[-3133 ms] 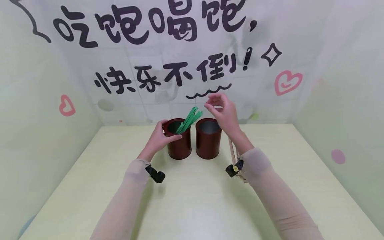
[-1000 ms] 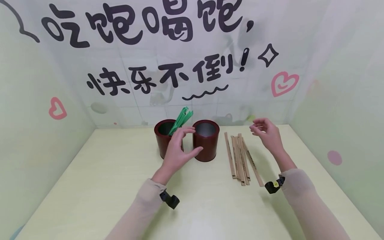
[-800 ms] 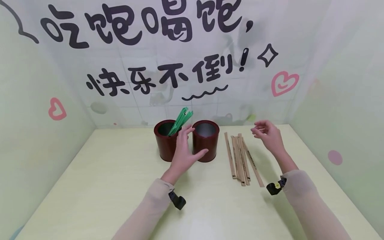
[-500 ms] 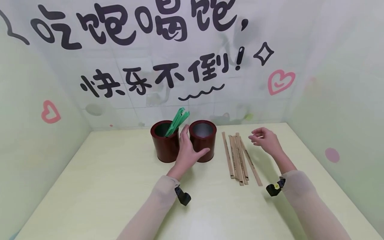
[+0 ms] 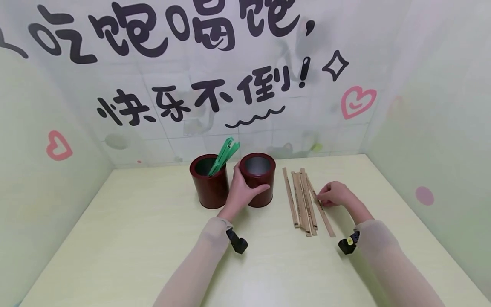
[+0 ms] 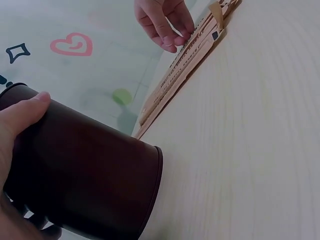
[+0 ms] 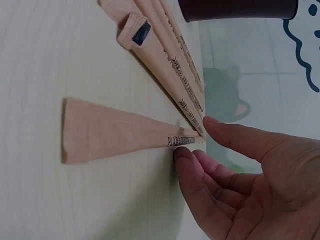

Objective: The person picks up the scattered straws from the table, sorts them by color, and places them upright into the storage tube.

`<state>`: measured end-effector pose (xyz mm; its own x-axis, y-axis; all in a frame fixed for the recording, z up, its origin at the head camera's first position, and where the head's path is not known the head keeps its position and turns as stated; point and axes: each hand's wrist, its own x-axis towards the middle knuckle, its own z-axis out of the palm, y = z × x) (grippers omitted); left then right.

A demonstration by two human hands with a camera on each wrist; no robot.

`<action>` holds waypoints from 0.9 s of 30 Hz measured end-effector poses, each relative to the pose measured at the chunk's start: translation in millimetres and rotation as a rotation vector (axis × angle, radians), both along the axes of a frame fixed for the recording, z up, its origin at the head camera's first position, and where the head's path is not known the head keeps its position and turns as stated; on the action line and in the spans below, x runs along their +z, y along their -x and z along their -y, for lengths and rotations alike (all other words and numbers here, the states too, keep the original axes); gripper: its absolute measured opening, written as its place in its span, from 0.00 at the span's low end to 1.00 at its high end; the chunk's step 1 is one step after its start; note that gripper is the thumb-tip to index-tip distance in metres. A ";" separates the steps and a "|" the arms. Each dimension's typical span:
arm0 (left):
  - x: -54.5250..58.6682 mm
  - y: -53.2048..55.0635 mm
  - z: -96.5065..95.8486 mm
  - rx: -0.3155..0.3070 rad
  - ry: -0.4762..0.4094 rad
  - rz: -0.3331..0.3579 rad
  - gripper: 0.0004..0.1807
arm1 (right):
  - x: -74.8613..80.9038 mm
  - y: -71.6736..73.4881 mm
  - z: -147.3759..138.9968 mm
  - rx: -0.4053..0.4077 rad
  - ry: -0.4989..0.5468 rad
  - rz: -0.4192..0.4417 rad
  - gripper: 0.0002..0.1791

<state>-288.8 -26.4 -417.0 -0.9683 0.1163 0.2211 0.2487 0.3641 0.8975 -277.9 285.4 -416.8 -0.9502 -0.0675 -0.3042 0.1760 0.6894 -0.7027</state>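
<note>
Left cup (image 5: 212, 191): upright near the table's (image 5: 134, 238) back edge, green packets (image 5: 224, 156) leaning right inside. My left hand (image 5: 241, 192): wrapped round the right cup (image 5: 261, 178), also upright; a hard tug might tip it. Brown packets (image 5: 301, 200): flat, lengthwise toward the back edge. Rightmost packet (image 7: 120, 131): thin and flat, so could slip or nudge its neighbours; long axis slanting, one end back-left, other front-right. My right hand (image 5: 336, 195): fingertips at it; pinching, cannot tell.
</note>
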 end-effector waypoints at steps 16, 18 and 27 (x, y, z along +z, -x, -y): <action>-3.8 -4.4 4.4 0.003 0.032 -0.027 0.59 | 9.1 -4.3 8.8 0.048 -0.108 -0.010 0.08; -3.6 -4.6 4.7 0.001 0.046 -0.031 0.59 | 15.8 -3.6 5.8 0.053 -0.068 -0.026 0.10; -2.2 -5.2 7.2 0.006 0.074 -0.020 0.58 | 57.0 1.1 16.5 -0.029 0.122 -0.173 0.15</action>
